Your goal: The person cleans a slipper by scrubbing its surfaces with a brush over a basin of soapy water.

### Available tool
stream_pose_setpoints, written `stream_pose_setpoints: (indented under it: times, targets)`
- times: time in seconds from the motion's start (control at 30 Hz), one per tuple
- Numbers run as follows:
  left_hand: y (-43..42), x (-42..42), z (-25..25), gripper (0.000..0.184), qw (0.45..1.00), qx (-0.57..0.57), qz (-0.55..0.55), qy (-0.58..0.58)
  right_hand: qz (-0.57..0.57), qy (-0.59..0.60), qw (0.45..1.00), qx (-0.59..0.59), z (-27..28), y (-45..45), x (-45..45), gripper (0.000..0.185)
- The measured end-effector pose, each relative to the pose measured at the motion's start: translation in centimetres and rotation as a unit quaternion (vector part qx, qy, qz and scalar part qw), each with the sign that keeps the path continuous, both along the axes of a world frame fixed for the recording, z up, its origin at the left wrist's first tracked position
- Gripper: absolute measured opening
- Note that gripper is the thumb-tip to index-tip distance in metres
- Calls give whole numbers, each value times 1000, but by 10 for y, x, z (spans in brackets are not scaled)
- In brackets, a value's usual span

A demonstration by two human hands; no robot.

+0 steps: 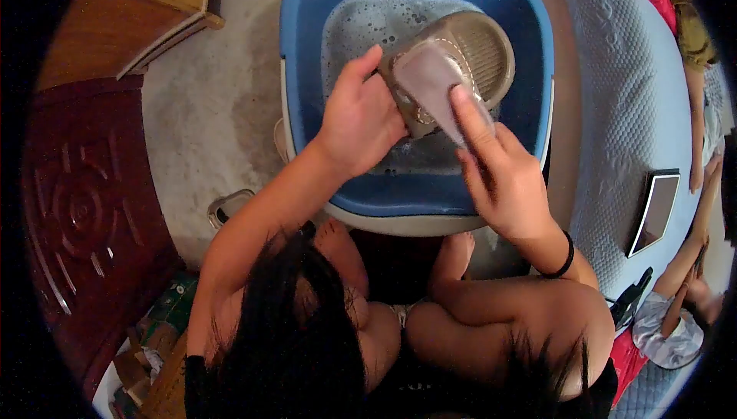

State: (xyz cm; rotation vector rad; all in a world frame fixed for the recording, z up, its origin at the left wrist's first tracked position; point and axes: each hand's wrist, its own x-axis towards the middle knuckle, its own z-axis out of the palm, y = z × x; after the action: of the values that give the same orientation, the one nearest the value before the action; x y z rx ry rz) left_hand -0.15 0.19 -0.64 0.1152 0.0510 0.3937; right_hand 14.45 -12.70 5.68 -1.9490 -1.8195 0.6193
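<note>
Head view: holding brown ridged slipper (490, 54) over sudsy water (365, 23) in blue plastic tub (430, 202) with half-curled left hand (361, 119), gripping pale flat-backed scrubber (428, 77) over its strap (465, 59) with closed right hand (508, 177); looks mid-scrub, not yet rinsed.

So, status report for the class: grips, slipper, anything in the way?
Left grip on brown slipper, right grip on pale tool. Slipper over soapy water in blue basin. Tool covers part of slipper from view; nothing else blocking.

I could read no words, brands or numbers from my end; the faint marks on the black clothing (418, 397) were too small to make out.
</note>
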Motion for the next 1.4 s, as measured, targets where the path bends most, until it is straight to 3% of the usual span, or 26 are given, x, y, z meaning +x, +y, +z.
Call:
stream_pose_setpoints:
  times: [0.07,0.17,0.37,0.5,0.6,0.7,0.8,1.0,1.1,1.23,1.3,1.4]
  targets:
    - [1,-5,-1,62,999,16,0,36,58,-15,997,-41,1,-1,-3,65]
    - [1,-6,-1,61,998,20,-1,58,56,5,996,-68,1,-2,-7,65]
    - [0,1,5,62,1000,3,-2,21,-49,-16,999,3,7,1,4,67]
    - [0,3,5,63,1000,-3,2,13,-42,13,999,31,-4,0,-1,69]
    - [3,-3,-6,62,1000,4,-12,12,45,36,997,-55,-1,-1,-2,67]
    - [2,-5,3,61,997,22,-5,71,58,47,994,-78,4,2,-3,68]
    - [5,-5,-7,60,999,-7,-21,-23,32,15,997,-66,17,10,6,70]
    - [2,0,-2,58,1000,-7,27,-3,114,-85,988,-61,28,31,26,77]
    - [3,-5,1,55,993,25,-2,114,180,-109,970,-122,35,29,23,81]
    - [2,-6,6,54,994,-20,-17,108,218,-118,951,-185,42,27,20,83]
    - [3,-4,2,54,998,-14,-9,55,197,-128,964,-125,45,35,28,83]
    - [0,6,14,58,991,-2,46,126,150,-116,980,-53,33,43,37,82]
